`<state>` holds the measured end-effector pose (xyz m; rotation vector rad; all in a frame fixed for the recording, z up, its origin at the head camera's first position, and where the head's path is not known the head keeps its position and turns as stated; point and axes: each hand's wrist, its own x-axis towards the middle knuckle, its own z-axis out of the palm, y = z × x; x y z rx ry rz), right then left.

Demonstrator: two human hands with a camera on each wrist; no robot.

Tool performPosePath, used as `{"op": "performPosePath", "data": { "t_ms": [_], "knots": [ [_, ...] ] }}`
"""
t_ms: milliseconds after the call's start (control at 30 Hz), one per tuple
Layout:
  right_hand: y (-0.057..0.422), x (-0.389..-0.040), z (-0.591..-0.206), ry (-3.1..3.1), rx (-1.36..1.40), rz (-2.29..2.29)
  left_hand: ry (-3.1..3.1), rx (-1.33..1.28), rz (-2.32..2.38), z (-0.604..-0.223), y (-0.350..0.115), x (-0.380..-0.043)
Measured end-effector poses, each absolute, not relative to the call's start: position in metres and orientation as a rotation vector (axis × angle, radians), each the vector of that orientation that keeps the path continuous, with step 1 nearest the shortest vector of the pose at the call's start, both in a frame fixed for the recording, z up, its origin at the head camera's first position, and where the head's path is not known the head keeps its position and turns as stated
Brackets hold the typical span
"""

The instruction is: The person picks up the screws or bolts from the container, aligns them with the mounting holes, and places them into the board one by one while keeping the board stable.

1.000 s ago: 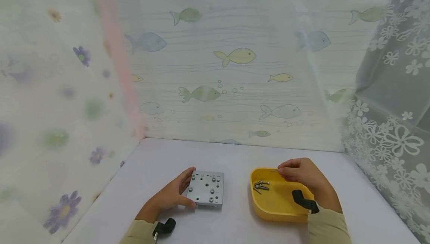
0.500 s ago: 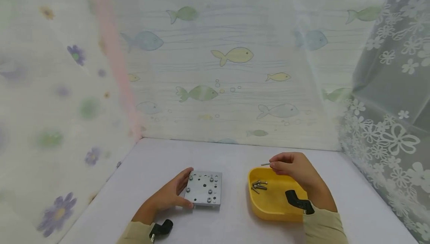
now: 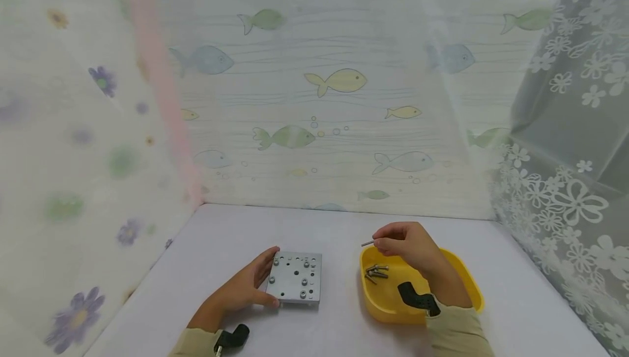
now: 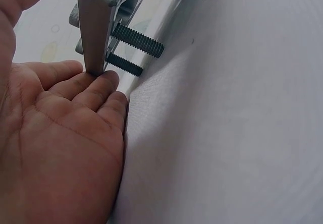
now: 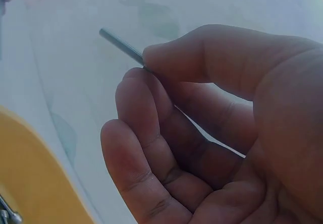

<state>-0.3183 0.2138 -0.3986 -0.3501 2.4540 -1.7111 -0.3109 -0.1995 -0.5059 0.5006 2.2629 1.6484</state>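
My left hand grips a square silver metal plate by its left side, thumb at the near corner and fingers at the far one. Several socket-head screws sit in the plate among bare holes. Below it, in the left wrist view, threaded screw shanks stick out. Between thumb and fingertips my right hand pinches a thin screw, its free end pointing left; its other end is hidden in the fingers. This hand is over the far left part of the yellow tray.
Several loose screws lie in the tray's left part. White cloth covers the table between plate and tray. A fish-print curtain hangs behind the table, with flowered and lace curtains at the sides.
My right hand has lifted the screw out of the tray and moved left with it, past the far rim. The left hand keeps its grip on the plate.
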Motion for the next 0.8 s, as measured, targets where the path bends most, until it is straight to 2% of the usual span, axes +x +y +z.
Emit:
{"op": "performPosePath", "data": {
  "t_ms": [800],
  "knots": [
    [0.170, -0.320, -0.414, 2.448, -0.394, -1.689, 2.242, 0.538, 1.656, -0.505, -0.201, -0.310]
  ]
}}
